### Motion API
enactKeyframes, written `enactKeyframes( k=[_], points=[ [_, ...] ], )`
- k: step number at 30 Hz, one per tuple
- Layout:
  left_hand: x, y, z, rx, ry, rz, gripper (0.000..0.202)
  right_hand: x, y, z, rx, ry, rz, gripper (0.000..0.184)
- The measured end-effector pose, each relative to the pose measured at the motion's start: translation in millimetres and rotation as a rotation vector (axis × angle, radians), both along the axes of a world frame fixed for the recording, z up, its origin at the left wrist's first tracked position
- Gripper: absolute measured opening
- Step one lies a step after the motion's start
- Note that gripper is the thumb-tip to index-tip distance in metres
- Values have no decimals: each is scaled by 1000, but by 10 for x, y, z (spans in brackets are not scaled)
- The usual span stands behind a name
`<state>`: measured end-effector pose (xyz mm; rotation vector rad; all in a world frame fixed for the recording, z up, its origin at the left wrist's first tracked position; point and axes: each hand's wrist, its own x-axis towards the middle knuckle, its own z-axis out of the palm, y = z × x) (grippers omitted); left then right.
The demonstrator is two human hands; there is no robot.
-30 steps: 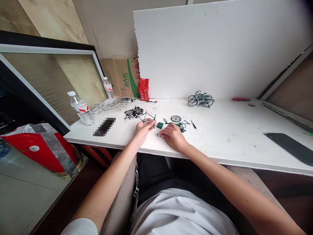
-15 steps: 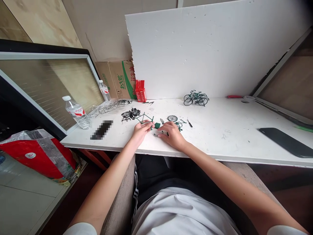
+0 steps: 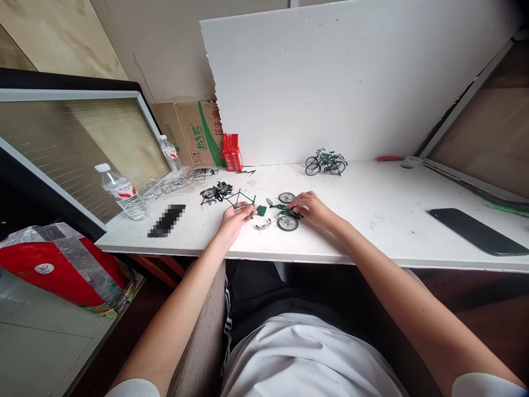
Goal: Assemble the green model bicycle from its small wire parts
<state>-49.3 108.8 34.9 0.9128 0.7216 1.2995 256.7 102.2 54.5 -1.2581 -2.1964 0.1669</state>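
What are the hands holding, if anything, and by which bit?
The left hand pinches the green bike frame by its near side. Whether the right hand grips anything cannot be told.

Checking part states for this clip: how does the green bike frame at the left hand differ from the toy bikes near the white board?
The bike frame is held in the left hand, while the toy bikes stand on the table untouched. The bike frame has no wheels on it; the toy bikes have dark wheels fitted. Both the bike frame and the toy bikes show green.
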Motion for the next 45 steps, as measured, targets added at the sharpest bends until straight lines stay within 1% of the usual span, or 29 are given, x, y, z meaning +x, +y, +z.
enactKeyframes(
  k=[3, 5, 7, 11, 17, 21, 25, 28, 31, 34, 37, 39, 41, 43, 45],
  points=[
    [0, -2, 6, -4, -1, 0, 49, -44, 17, -54, -8, -7, 29, 30],
    [-4, 0, 0, -1, -1, -3, 48, -38, 32, -80, -3, -4, 18, 28],
    [-11, 6, -13, 5, -1, -7, 47, -12, 39, -90, 8, 11, -26, 26],
    [-16, 17, -30, 6, 11, -5, 46, 40, 45, -91, 13, 65, -162, 27],
    [1, 0, 6, -22, 31, 14, 45, 107, 111, -151, 0, 149, -380, 28],
    [7, -4, 13, -24, 29, 18, 48, 118, 129, -181, -58, 140, -427, 26],
    [12, 5, 3, -29, 21, 19, 49, 115, 126, -189, -45, 168, -438, 32],
    [14, 9, 1, -34, 21, 23, 48, 126, 132, -207, -36, 179, -421, 35],
    [13, 7, 7, -37, 22, 26, 48, 127, 141, -228, -57, 154, -384, 37],
    [7, 7, 8, -34, 19, 25, 50, 108, 137, -226, -71, 141, -346, 36],
    [2, 10, 3, -25, 20, 15, 52, 80, 99, -184, -39, 186, -302, 31],
    [2, 11, 2, -20, 23, 13, 53, 51, 51, -141, 4, 209, -222, 27],
    [3, 9, 4, -17, 31, 11, 52, 4, -8, -98, 56, 214, -114, 30],
    [6, 6, 7, -16, 39, 11, 51, -66, -66, -69, 104, 185, -9, 33],
    [9, 3, 12, -15, 44, 10, 51, -146, -111, -59, 143, 125, 64, 31]
  ],
)
